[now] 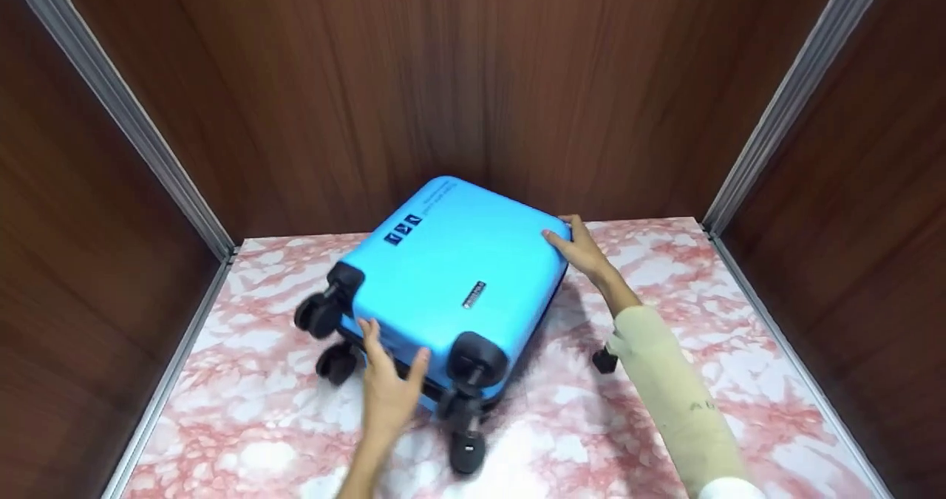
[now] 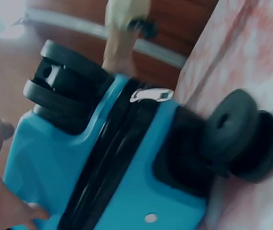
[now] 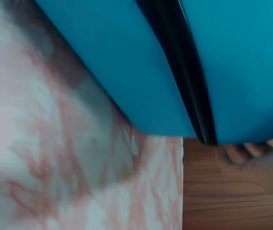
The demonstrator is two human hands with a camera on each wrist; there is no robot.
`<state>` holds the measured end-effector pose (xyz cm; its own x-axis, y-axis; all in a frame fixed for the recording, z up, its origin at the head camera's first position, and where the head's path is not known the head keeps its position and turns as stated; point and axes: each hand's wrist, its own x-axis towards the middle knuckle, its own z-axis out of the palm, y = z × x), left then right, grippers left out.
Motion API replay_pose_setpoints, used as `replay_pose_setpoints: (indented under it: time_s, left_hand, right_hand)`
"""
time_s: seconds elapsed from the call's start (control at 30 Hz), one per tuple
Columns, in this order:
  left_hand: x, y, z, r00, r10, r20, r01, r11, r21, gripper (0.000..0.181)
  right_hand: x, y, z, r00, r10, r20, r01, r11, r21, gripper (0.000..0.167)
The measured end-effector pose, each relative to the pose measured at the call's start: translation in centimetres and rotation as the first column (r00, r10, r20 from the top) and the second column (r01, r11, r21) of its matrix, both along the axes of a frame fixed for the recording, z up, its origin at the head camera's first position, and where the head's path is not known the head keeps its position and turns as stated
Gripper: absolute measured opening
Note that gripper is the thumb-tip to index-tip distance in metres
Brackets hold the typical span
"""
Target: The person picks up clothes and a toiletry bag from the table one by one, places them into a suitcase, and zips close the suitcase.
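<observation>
A bright blue hard-shell suitcase (image 1: 458,255) lies tilted over the marbled surface, its wheeled end toward me. Black double wheels (image 1: 467,451) stick out at its near corners. My left hand (image 1: 388,395) touches the near end between the wheels, thumb and fingers spread. In the left wrist view, fingertips (image 2: 38,211) rest on the blue shell beside the black zipper band (image 2: 114,139). At the far right corner my right hand (image 1: 584,251) grips the suitcase, thumb on its upper face. The right wrist view shows those fingers (image 3: 242,158) curled around the shell's edge.
Red-and-white marbled surface (image 1: 259,410) spreads around the suitcase. A brown wood-grain panel (image 1: 473,100) rises behind it, with similar panels at both sides joined by metal strips (image 1: 805,85). A small black device (image 1: 604,361) sits by my right cuff.
</observation>
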<state>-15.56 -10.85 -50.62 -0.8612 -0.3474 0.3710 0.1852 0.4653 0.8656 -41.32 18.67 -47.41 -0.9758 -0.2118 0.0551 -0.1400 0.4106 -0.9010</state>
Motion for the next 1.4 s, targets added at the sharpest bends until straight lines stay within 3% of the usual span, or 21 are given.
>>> replay_pose_setpoints:
  time_s: [0.13,0.2,0.33,0.4,0.47,0.57,0.67,0.77,0.83,0.97,1.07,1.27,1.4]
  left_hand:
    - [-1.8,-4.0,0.6,0.996,-0.079,0.049,0.079,0.997,0.0,0.091]
    - [-2.6,-6.2,1.3,0.98,-0.156,0.123,0.155,0.988,0.013,0.092]
    - [-3.9,-10.4,3.3,0.91,-0.298,0.288,0.305,0.952,0.022,0.09]
    - [-4.2,-11.8,4.4,0.885,-0.322,0.336,0.344,0.939,-0.009,0.083]
    - [-4.3,-12.5,5.4,0.88,-0.306,0.363,0.357,0.931,-0.079,0.076]
    - [-4.5,-12.7,6.2,0.895,-0.258,0.364,0.335,0.928,-0.164,0.067]
    - [-4.7,-12.1,6.4,0.915,-0.212,0.343,0.291,0.936,-0.199,0.061]
    - [-4.9,-10.9,6.2,0.939,-0.152,0.31,0.238,0.935,-0.262,0.057]
    - [-4.9,-10.0,6.0,0.945,-0.109,0.307,0.208,0.928,-0.31,0.057]
    - [-4.3,-8.2,5.4,0.933,-0.066,0.354,0.206,0.904,-0.374,0.067]
    - [-3.9,-7.6,5.1,0.922,-0.062,0.382,0.225,0.889,-0.399,0.073]
    - [-3.5,-7.9,5.2,0.932,-0.049,0.358,0.215,0.871,-0.442,0.071]
    - [-3.7,-8.1,5.3,0.937,-0.053,0.345,0.211,0.873,-0.439,0.07]
  right_hand:
    - [3.1,-0.3,-1.3,0.986,-0.145,-0.085,0.147,0.989,0.022,0.06]
    - [5.4,-0.6,-1.9,0.972,-0.199,-0.127,0.205,0.978,0.043,0.058]
    - [10.8,-1.0,-2.8,0.952,-0.236,-0.194,0.254,0.964,0.075,0.056]
    - [13.5,-1.1,-3.2,0.954,-0.224,-0.2,0.242,0.968,0.069,0.056]
    - [16.0,-1.0,-3.4,0.962,-0.2,-0.184,0.212,0.976,0.049,0.056]
    - [18.4,-0.6,-3.3,0.978,-0.163,-0.128,0.166,0.986,0.017,0.052]
    - [19.0,0.3,-2.9,0.989,-0.135,-0.065,0.133,0.991,-0.031,0.045]
    - [18.0,1.9,-2.6,0.997,-0.077,0.026,0.079,0.991,-0.106,0.044]
    - [17.2,2.8,-2.7,0.996,-0.012,0.089,0.027,0.986,-0.166,0.05]
    - [16.7,3.7,-3.3,0.983,0.085,0.162,-0.04,0.964,-0.263,0.061]
    - [17.3,3.6,-3.6,0.987,0.058,0.15,-0.013,0.959,-0.285,0.061]
    - [19.2,3.3,-3.3,0.991,0.012,0.136,0.014,0.981,-0.194,0.058]
    - [19.2,4.1,-3.2,0.993,0.012,0.113,0.011,0.98,-0.199,0.053]
